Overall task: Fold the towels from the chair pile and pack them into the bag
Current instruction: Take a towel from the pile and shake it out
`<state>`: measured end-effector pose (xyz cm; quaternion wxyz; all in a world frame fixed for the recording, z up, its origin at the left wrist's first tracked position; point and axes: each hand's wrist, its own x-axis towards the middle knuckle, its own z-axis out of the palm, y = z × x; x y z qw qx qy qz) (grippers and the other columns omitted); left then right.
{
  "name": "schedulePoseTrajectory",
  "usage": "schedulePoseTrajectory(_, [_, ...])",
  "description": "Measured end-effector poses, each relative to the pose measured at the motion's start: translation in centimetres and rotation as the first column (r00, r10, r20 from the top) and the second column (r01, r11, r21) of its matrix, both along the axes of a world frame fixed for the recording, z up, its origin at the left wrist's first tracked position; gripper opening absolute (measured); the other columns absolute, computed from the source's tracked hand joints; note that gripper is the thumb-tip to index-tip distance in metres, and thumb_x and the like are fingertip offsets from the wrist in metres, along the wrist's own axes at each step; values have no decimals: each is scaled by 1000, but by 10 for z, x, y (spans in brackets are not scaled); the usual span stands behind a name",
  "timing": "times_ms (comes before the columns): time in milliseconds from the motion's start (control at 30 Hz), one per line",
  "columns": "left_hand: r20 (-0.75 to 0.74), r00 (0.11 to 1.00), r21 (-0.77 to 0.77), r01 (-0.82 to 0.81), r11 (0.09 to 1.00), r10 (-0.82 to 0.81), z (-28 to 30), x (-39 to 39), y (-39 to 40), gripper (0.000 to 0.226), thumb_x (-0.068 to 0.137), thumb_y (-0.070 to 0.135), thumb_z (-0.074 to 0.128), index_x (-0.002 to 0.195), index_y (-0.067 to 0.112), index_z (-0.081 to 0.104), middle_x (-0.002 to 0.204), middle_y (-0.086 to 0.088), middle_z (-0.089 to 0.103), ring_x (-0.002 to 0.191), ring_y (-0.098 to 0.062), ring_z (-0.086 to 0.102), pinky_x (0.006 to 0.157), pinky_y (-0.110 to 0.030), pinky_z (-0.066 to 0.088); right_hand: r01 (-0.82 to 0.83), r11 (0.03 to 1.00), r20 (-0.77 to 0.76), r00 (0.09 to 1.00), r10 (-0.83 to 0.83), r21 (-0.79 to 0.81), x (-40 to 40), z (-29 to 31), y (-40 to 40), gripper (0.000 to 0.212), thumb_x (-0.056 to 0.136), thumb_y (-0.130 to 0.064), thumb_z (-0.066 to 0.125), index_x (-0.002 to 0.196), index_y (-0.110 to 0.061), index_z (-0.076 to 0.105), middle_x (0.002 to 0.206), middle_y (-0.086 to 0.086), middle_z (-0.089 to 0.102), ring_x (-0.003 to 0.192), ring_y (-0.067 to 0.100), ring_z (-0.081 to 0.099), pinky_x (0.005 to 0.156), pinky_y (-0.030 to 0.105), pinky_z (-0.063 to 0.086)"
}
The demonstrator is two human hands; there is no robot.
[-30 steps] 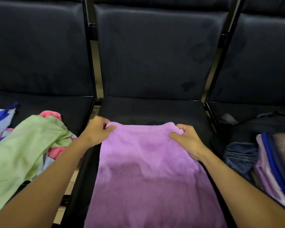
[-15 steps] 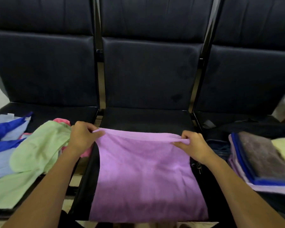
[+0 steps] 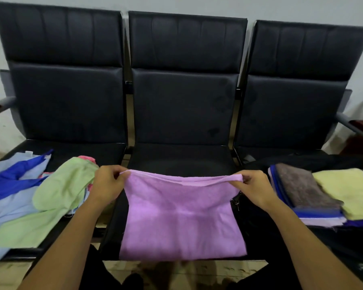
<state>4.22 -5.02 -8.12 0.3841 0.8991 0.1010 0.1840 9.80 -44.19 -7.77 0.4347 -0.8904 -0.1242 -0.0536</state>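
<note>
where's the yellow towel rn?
Head view, far right: the yellow towel lies folded on the stack in the black bag on the right-hand seat, beside the grey towel, right of the right hand.

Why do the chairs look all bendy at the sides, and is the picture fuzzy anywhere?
Head view: the wide-angle lens bows the outer chair backs outward, while the middle one looks straighter. Head view: the purple towel and both hands are fairly sharp; the floor at the bottom edge is smeared. Head view: the light is soft and even, with no glare.
</note>
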Motion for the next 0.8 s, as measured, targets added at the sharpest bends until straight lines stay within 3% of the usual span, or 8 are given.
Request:
schedulePoseTrajectory(133, [56, 998, -21, -6, 1000, 7, 4, -14, 4, 14, 92, 13, 63, 96, 8, 76, 61, 11, 61, 64, -19, 64, 71, -34, 54, -73, 996, -74, 994, 77, 61, -9, -1, -7, 22, 89, -3, 70, 95, -23, 78, 85, -4, 77, 76, 3, 70, 68, 21, 56])
schedulePoseTrajectory(300, [141, 990, -127, -6, 992, 24, 7, -30, -1, 13, 92, 16, 65, 98, 11, 75, 80, 1, 72, 73, -22, 68, 73, -43, 59, -31, 984, -94, 994, 48, 175, -20, 4, -10, 21, 91, 7, 64, 97, -9, 76, 92, 9, 75, 75, 15, 70, 64, 22, 56])
schedulePoseTrajectory(400, [161, 987, -164, 7, 987, 19, 7, -38, -4, 12, 91, 15, 65, 98, 13, 75, 86, 3, 73, 80, -18, 69, 73, -43, 59, -9, 994, -97, 995, 19, 105, -26, 3, -13, 21, 89, 6, 66, 93, -11, 78, 84, 5, 76, 77, 17, 72, 67, 23, 58])
schedulePoseTrajectory(567, [166, 986, -137, 16, 990, 7, 2, -46, -5, 12, 91, 17, 66, 99, 17, 75, 89, 6, 72, 86, -12, 67, 76, -43, 60, 14, 1000, -185, 983, -11, 17, -41, 7, -11, 23, 82, 8, 69, 89, -11, 80, 76, -3, 76, 65, -4, 67, 60, 12, 52])
schedulePoseTrajectory(800, [155, 988, -149, 35, 988, -11, 1, -47, -4, 9, 90, 18, 68, 96, 18, 75, 86, 5, 73, 80, -15, 69, 73, -44, 61, 23, 998, -241, 970, -7, 65, -48, 6, -13, 12, 78, -5, 82, 86, -14, 81, 76, -2, 77, 75, 9, 73, 63, 14, 54])
